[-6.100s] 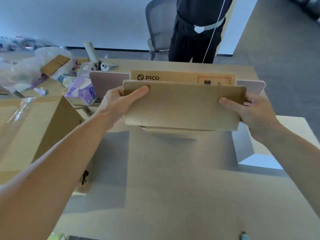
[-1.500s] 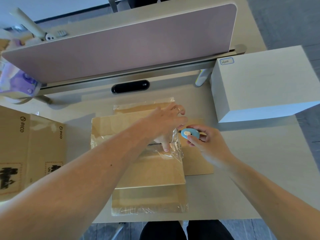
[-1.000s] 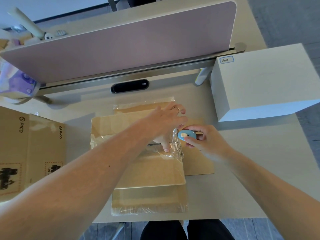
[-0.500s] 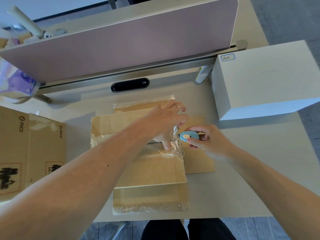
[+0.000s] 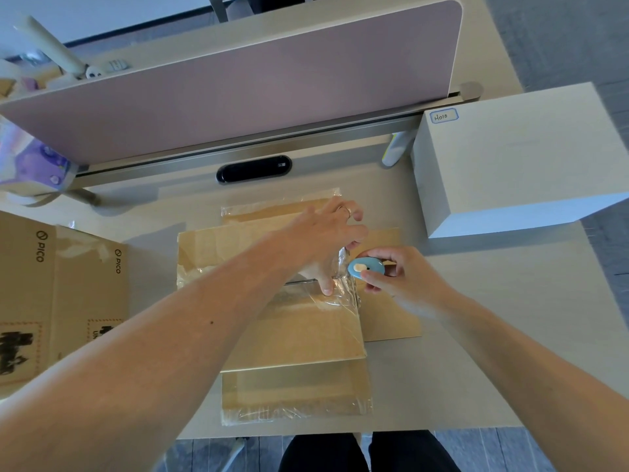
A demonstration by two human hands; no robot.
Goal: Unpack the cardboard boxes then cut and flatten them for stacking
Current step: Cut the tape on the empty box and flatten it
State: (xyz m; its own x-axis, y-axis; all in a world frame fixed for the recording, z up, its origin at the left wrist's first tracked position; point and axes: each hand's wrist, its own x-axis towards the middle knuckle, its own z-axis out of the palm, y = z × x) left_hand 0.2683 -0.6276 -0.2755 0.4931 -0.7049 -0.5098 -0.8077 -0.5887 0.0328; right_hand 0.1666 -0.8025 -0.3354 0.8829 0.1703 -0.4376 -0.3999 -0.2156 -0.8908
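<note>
Pale table is bearing white rectangular box; left hand pinching crinkly clear film on flat brown cardboard, right hand gripping blue oval cutter.

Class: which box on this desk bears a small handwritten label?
The white box at the right: a blue-bordered label sits on its top corner. The flattened cardboard in the middle and the PICO-printed box at left show none.
</note>
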